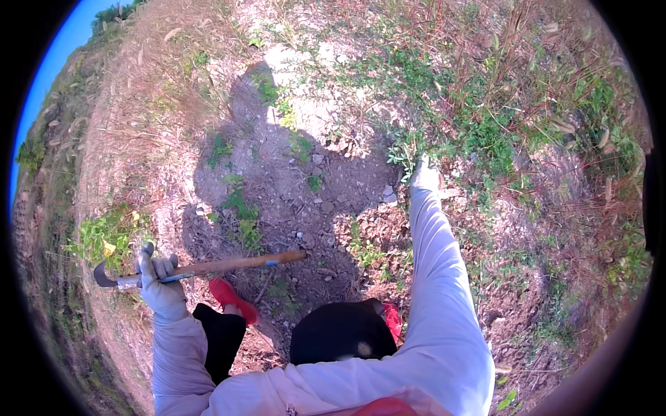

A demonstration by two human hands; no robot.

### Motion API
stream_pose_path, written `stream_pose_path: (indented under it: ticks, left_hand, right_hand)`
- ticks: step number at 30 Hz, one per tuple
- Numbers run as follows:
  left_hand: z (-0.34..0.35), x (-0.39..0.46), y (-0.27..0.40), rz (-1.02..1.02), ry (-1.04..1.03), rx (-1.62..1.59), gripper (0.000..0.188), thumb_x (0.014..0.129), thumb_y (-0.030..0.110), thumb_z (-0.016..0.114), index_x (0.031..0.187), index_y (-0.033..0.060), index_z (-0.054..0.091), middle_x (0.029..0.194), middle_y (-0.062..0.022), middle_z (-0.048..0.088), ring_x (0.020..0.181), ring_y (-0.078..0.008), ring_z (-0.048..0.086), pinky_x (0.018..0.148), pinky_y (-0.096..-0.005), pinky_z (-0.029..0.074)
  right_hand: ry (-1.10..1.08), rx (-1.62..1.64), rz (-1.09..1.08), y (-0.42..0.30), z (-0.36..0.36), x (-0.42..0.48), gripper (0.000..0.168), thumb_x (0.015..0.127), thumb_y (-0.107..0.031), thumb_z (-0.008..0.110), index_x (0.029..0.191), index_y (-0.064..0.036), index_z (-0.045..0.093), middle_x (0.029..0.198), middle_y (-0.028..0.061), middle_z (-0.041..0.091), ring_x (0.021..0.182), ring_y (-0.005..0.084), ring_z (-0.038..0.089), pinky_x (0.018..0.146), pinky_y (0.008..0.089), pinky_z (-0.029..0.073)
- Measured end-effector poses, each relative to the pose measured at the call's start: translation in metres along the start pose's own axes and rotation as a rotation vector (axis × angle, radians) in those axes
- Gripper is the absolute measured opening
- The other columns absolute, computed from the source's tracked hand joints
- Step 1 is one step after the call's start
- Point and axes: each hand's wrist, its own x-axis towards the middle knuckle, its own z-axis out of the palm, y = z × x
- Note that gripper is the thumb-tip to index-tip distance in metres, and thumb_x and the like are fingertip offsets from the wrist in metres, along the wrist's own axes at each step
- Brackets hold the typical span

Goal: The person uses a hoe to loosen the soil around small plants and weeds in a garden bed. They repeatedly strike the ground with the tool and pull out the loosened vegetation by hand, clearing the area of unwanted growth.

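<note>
My left hand (158, 281), in a pale glove, grips a hoe-like hand tool close to its head. The tool has a curved dark metal blade (104, 275) and a wooden handle (234, 264) with blue marks, held roughly level above the ground. My right hand (426, 176), gloved as well, reaches far forward and low to a green leafy plant (406, 156). Leaves stand against its thumb side; its fingers are hidden, so their hold on the stems cannot be made out.
Dry stony soil (291, 192) lies in my shadow, with small weeds (244, 218) on it. Denser green growth (489, 140) and dry grass (562, 104) cover the right. A leafy clump (112, 234) grows beside the blade. My red shoe (231, 299) is near the handle.
</note>
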Motion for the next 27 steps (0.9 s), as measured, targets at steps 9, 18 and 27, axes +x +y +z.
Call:
stream_pose_path:
  ticks: [9,18,27]
  left_hand:
    - [-0.075,-0.024,-0.009,-0.019,0.198,-0.072,0.029,0.096,0.024,0.051,0.109,-0.0006,0.054,0.060,0.0068,0.027,0.055,-0.0046,0.030,0.077,-0.0308,0.047]
    - [-0.080,-0.069,0.001,-0.099,0.210,-0.057,0.033,0.097,0.026,0.048,0.117,-0.0002,0.052,0.063,0.0046,0.038,0.062,-0.0073,0.042,0.083,-0.0319,0.047]
    - [-0.091,-0.088,0.004,-0.125,0.141,0.048,0.041,0.096,0.024,0.047,0.127,-0.0020,0.045,0.085,-0.0053,0.051,0.091,-0.0209,0.055,0.085,-0.0322,0.047]
  right_hand:
    - [-0.479,0.126,0.274,-0.007,-0.122,-0.226,0.050,0.089,-0.051,0.052,0.090,-0.003,0.064,0.070,0.0137,0.060,0.064,0.0195,0.053,0.068,0.0339,0.047]
    - [-0.453,-0.962,0.579,0.122,-0.514,-0.312,0.049,0.086,-0.054,0.051,0.092,-0.008,0.066,0.090,0.0192,0.066,0.086,0.0368,0.063,0.078,0.0448,0.048]
    - [-0.558,-0.826,-0.001,0.068,-0.413,-0.286,0.059,0.075,-0.053,0.066,0.115,-0.010,0.058,0.097,0.0163,0.066,0.091,0.0328,0.063,0.082,0.0395,0.049]
